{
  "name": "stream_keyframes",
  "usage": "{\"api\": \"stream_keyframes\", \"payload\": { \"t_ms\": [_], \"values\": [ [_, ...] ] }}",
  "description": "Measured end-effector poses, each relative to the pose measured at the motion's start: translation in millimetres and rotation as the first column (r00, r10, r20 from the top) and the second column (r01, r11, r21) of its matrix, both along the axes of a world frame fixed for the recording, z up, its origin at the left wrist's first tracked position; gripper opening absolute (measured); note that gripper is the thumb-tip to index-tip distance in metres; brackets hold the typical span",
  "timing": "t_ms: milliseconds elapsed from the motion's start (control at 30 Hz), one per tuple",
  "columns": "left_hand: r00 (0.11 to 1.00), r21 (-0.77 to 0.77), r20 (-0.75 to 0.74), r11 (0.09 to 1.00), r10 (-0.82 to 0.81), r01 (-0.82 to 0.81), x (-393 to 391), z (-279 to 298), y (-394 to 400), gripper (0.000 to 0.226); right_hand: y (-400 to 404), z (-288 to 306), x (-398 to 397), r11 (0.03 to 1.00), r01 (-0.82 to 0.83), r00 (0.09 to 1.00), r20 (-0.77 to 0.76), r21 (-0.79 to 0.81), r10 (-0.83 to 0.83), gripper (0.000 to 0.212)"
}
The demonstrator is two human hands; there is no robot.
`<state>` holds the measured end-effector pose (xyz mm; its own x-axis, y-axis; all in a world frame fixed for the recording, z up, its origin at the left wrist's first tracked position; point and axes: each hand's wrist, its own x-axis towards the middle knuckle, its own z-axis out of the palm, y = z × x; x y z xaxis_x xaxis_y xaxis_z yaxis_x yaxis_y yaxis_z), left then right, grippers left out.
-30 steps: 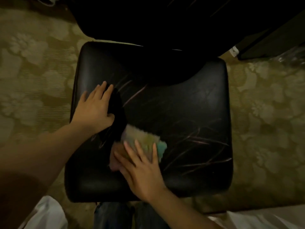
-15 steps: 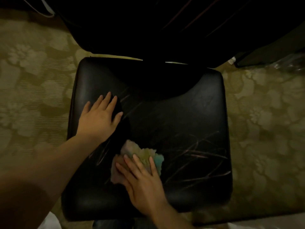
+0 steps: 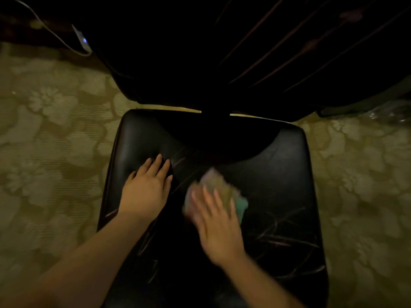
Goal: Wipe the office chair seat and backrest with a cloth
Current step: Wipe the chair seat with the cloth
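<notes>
I have the right hand (image 3: 219,227) flat on the cloth (image 3: 224,192), fingers spread, pinning it to the seat (image 3: 278,185) around the middle; the hand is blurred, so I judge it in mid-stroke; the left hand (image 3: 145,192) lies open and flat on the seat's left half, gripping nothing, bracing by the look of it. The cloth is bunched, with a green corner poking out to the right; the risk I see is that it balls up further under the palm so bare fingers rub the seat instead of fabric. The seat shows pale scratch lines near and to the right; a hard stroke might snag an edge there and lift the surface. The backrest (image 3: 244,52) at the far side is very dark, so a missed patch there would be easy. A white cable (image 3: 55,36) trails far left, well apart. Writing or brands: I can read none.
</notes>
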<state>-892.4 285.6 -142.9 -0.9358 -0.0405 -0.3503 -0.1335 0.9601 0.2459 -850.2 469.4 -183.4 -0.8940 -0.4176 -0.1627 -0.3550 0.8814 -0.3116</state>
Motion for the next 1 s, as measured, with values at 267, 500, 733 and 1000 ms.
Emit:
{"api": "stream_keyframes", "payload": {
  "t_ms": [267,500,733,1000],
  "values": [
    [0.999,0.037,0.033,0.999,0.02,-0.021,-0.4,-4.1,0.4,0.051,-7.5,-1.3,27.2,0.996,-0.07,0.995,-0.062,0.062,0.074,0.054],
    [0.998,0.056,-0.058,0.998,-0.02,0.023,-4.1,-4.5,-11.9,0.05,-47.8,9.7,-98.2,0.995,-0.081,0.996,0.035,0.057,0.079,0.05],
    [0.988,0.1,-0.148,0.994,-0.038,0.054,-0.4,-4.2,-26.3,0.055,-36.3,0.3,29.2,0.988,-0.157,0.986,-0.049,0.002,0.157,0.047],
    [0.936,0.166,-0.174,0.946,0.307,-0.28,30.6,-11.6,-61.5,0.053,-114.6,-3.0,-139.9,0.993,0.1,0.985,0.135,0.06,-0.108,0.049]
  ]
}}
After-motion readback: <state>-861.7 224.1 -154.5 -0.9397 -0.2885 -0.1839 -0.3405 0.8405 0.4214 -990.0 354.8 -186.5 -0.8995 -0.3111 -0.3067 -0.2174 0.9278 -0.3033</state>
